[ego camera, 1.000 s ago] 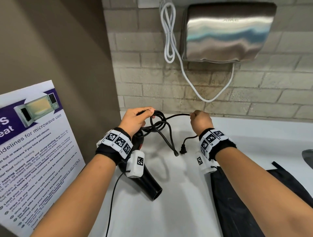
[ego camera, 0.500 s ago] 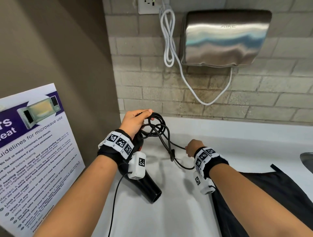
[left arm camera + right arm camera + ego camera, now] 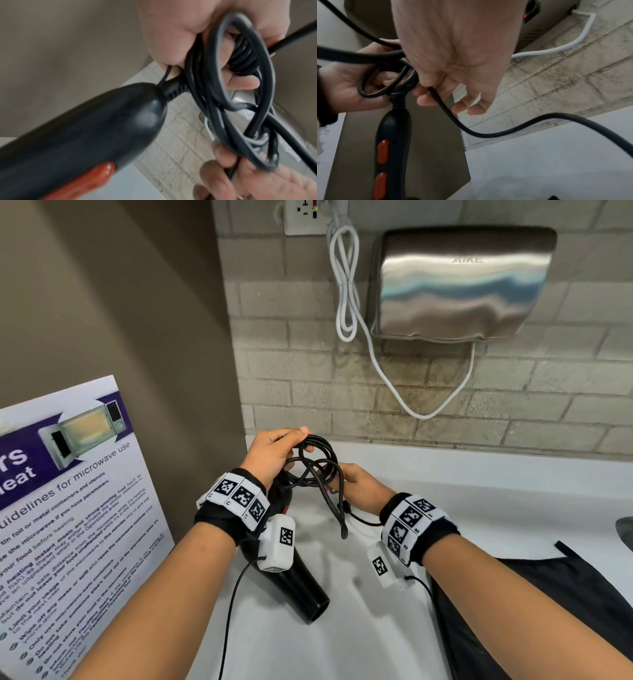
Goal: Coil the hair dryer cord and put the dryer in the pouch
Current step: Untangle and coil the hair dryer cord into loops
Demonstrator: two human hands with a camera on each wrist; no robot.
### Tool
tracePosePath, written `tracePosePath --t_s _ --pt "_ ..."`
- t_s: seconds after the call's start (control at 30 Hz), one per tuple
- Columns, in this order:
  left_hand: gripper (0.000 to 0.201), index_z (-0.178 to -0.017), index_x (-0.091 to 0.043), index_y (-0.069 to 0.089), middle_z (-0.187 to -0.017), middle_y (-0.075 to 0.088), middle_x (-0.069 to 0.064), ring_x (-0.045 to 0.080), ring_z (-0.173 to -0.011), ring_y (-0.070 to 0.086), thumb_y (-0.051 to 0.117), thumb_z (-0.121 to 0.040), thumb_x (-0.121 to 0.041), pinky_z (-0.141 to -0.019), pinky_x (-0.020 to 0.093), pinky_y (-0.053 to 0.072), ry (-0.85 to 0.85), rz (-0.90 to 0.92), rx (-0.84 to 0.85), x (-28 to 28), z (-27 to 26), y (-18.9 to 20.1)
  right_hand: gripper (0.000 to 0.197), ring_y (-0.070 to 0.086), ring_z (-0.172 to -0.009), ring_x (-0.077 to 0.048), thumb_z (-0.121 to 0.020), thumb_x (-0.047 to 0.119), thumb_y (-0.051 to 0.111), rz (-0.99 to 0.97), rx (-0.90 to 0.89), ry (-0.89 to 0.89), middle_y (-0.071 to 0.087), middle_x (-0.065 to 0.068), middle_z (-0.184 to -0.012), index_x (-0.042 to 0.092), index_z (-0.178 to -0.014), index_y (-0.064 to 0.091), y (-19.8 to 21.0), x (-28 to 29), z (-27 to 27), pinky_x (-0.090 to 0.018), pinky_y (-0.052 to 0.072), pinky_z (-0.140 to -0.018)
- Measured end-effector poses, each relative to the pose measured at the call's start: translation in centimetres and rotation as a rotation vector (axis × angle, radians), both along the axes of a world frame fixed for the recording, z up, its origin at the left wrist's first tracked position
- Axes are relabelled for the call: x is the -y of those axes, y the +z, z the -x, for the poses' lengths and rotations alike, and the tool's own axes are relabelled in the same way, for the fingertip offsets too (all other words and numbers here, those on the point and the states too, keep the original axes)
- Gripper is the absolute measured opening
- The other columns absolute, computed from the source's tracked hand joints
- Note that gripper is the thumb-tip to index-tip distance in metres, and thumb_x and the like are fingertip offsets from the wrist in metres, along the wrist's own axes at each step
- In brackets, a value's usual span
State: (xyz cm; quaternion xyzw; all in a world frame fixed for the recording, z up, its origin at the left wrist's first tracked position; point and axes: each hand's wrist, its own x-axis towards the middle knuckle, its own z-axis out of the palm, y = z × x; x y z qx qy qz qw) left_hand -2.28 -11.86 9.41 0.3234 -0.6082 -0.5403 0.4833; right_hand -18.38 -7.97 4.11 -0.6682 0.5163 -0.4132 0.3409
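The black hair dryer hangs by its cord end over the white counter, its handle with red switches pointing down. My left hand grips the coiled loops of the black cord just above the dryer's strain relief. My right hand pinches a strand of the same cord right beside the coil, and the loose tail hangs below it. The black pouch lies flat on the counter at the lower right, under my right forearm.
A steel hand dryer with a white cable hangs on the brick wall behind. A microwave guidelines poster leans at the left against a brown wall. The white counter runs right toward a sink edge.
My right hand went down to the counter, took the cord's tail and brought it up to the coil in my left hand. The coil has gained a loop.
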Motion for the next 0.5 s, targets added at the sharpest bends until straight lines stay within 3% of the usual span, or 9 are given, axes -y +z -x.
tracePosePath --t_s 0.1,0.2,0.27,0.3,0.33,0.5 --pt "0.021 -0.075 -0.009 0.069 -0.057 0.064 -0.002 0.01 -0.038 0.027 0.056 -0.09 -0.016 -0.038 0.017 0.024 -0.009 -0.037 -0.014 0.3 0.1 0.1 0.02 0.05 -0.064 -0.005 -0.094 0.004 0.043 0.086 -0.066 -0.224 0.051 0.008 -0.068 0.01 -0.084 0.059 0.4 0.4 -0.6 -0.012 0.038 -0.062" --pt "0.015 -0.08 -0.009 0.069 -0.057 0.065 -0.002 0.01 -0.038 0.029 0.057 -0.088 -0.012 -0.04 0.018 0.024 -0.026 -0.039 0.023 0.2 0.1 0.3 0.025 0.051 -0.07 -0.019 -0.097 0.01 0.037 0.075 -0.194 -0.445 0.047 0.01 -0.067 0.007 -0.098 0.062 1.4 0.9 -0.3 -0.009 0.043 -0.052" --pt "0.013 -0.084 -0.006 0.068 -0.055 0.065 -0.002 0.005 -0.033 0.026 0.056 -0.088 -0.009 -0.037 0.015 0.022 -0.056 -0.035 0.049 0.0 -0.1 0.5 0.03 0.058 -0.095 -0.028 -0.096 0.009 0.036 -0.018 -0.26 -0.53 0.06 -0.003 -0.088 0.001 -0.112 0.06 1.6 1.2 0.8 -0.016 0.049 -0.074" --pt "0.012 -0.085 -0.006 0.067 -0.055 0.065 -0.002 0.004 -0.032 0.025 0.056 -0.088 -0.008 -0.037 0.015 0.021 -0.066 -0.034 0.058 -0.1 -0.1 0.6 0.031 0.055 -0.107 -0.03 -0.095 0.008 0.036 -0.059 -0.3 -0.565 0.062 -0.011 -0.104 0.001 -0.116 0.058 1.5 1.3 1.4 -0.026 0.046 -0.087" --pt "0.013 -0.084 -0.006 0.067 -0.054 0.065 -0.002 0.004 -0.032 0.025 0.056 -0.088 -0.007 -0.037 0.014 0.02 -0.071 -0.03 0.066 -0.1 -0.2 0.6 0.032 0.054 -0.113 -0.031 -0.094 0.007 0.037 -0.089 -0.34 -0.594 0.061 -0.015 -0.115 0.001 -0.117 0.058 1.5 1.4 1.7 -0.032 0.043 -0.093" --pt "0.018 -0.078 -0.007 0.066 -0.051 0.064 -0.001 0.004 -0.031 0.023 0.053 -0.089 -0.005 -0.036 0.015 0.018 -0.061 -0.021 0.058 -0.3 -0.8 0.8 0.032 0.052 -0.119 -0.027 -0.096 0.006 0.034 -0.324 -0.603 -0.715 0.054 -0.013 -0.13 0.001 -0.121 0.053 0.3 1.2 4.7 -0.03 0.043 -0.095"
